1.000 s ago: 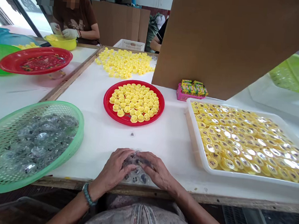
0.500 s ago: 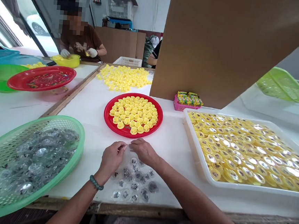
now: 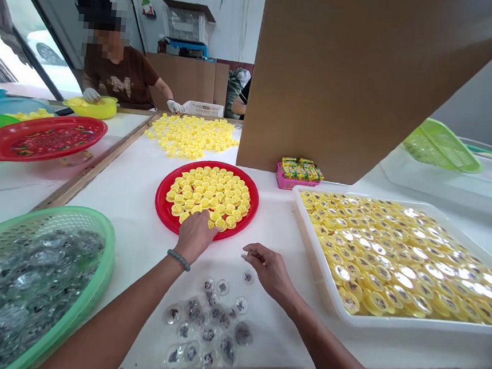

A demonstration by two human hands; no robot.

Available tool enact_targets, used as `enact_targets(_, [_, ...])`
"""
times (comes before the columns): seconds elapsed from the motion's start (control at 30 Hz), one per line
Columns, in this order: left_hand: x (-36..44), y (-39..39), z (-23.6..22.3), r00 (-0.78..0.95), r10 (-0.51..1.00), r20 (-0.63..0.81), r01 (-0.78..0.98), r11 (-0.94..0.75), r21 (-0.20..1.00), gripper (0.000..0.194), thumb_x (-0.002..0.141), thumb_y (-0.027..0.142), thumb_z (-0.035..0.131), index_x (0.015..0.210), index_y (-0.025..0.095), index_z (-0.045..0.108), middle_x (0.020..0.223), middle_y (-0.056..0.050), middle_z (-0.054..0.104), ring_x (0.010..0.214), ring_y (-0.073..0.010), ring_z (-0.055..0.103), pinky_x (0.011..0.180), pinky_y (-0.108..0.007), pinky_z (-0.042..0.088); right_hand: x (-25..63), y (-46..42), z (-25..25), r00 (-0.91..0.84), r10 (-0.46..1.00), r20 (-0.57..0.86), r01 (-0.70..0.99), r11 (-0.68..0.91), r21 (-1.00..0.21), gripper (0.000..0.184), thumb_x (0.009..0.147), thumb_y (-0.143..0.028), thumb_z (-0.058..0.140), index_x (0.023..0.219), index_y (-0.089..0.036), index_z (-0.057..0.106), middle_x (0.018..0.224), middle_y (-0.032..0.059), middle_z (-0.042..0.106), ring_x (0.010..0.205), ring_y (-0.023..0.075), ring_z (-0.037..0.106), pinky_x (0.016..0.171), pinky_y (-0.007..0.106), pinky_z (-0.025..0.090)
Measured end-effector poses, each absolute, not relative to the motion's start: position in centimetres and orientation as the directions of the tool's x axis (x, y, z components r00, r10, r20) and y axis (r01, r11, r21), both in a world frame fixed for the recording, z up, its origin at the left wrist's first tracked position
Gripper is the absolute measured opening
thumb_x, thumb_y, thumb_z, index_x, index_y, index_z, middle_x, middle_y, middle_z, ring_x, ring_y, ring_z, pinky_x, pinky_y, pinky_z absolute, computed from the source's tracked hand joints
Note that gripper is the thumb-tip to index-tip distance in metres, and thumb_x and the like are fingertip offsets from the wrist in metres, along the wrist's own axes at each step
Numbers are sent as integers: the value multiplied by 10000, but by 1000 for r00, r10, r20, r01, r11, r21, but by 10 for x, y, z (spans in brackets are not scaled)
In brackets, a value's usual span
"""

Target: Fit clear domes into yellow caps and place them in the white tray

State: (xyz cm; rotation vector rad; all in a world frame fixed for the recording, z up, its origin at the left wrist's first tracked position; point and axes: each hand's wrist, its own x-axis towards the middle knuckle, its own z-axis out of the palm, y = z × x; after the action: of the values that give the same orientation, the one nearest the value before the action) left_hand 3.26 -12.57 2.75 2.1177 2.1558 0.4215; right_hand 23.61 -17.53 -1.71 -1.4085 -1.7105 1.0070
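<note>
My left hand (image 3: 197, 235), with a beaded bracelet on its wrist, reaches over the near rim of the round red tray (image 3: 163, 214). Its fingers are down among small round yellow cups (image 3: 211, 187); the fingertips are partly hidden, so a grip cannot be made out. My right hand (image 3: 268, 265) hovers just right of the tray's front, thumb and forefinger brought close in a pinch. Whatever may be between them is too small or clear to name. Below the hands, clear plastic domes with dark printed pictures (image 3: 208, 333) lie scattered on the white table.
A green basket (image 3: 108, 253) of clear domes stands at left. On the right is a white tray (image 3: 316, 271) full of yellow pieces with pictures. A pink basket (image 3: 291, 183) sits by a cardboard panel (image 3: 345, 84). Opposite, a gloved co-worker (image 3: 121, 79) reaches toward loose yellow cups (image 3: 194, 137).
My hands, together in front of the tray before, have parted: the left moved up onto the yellow cups, the right moved rightward. The co-worker's one hand has stretched toward the loose cups.
</note>
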Motion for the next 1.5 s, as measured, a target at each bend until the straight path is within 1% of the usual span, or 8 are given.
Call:
enact_targets(0.17, [33,-108,5,1,998,70,985,-13,169,158,761,246,632,872,138,599,845,-116,640,815,-307,604,625,-339,439,254,-170,-34,-260,965,40,578,188,-794,132,804,-179,543,827,-207,671,768,9,662,699,153,596,659,243,443])
enact_targets(0.33, [29,-111,11,2,990,141,980,-29,196,163,769,206,581,909,126,610,840,-114,636,811,-301,594,637,-350,447,258,-171,-34,-256,963,79,679,238,-694,243,802,-184,599,1040,-209,640,926,43,627,742,149,593,686,253,456])
enact_targets(0.5, [38,-148,33,88,934,347,910,-217,354,170,775,205,597,938,157,591,888,-64,615,821,-251,580,710,-328,451,255,-176,-27,-263,960,99,785,272,-557,208,793,-325,647,958,-198,653,931,64,584,824,178,579,726,271,463])
enact_targets(0.63, [55,-177,18,245,925,289,773,-366,518,191,770,149,586,959,177,585,925,-46,611,828,-226,572,741,-315,456,251,-177,-24,-303,950,77,827,302,-474,117,836,-288,594,837,-183,646,876,60,580,819,170,567,720,255,451])
enact_targets(0.9, [60,-179,-27,346,911,225,604,-400,689,323,733,39,625,1019,186,594,1006,-47,620,954,-224,542,889,-359,420,254,-182,-22,-343,936,72,863,345,-369,237,799,-185,568,1034,-170,586,948,78,615,893,207,570,761,288,454])
enact_targets(1.23, [55,-174,-37,242,960,141,498,-247,831,249,701,97,687,924,200,649,873,-24,640,795,-194,575,704,-291,477,262,-172,-31,-388,897,211,725,438,-531,284,761,-172,578,1045,-184,595,957,62,610,772,147,599,693,253,494])
enact_targets(1.37, [51,-174,-28,270,953,139,453,-253,855,326,689,81,626,990,206,644,960,-41,638,871,-208,574,751,-304,487,255,-178,-19,-397,872,287,575,480,-663,297,767,-162,585,1061,-201,584,939,48,600,721,118,588,680,247,508])
enact_targets(1.5, [49,-183,-5,231,966,112,323,-185,928,361,729,127,590,1079,212,615,1070,-58,613,912,-216,572,779,-315,490,245,-185,-6,-382,848,367,497,523,-692,305,770,-143,581,1069,-205,579,927,48,597,740,124,581,692,266,515])
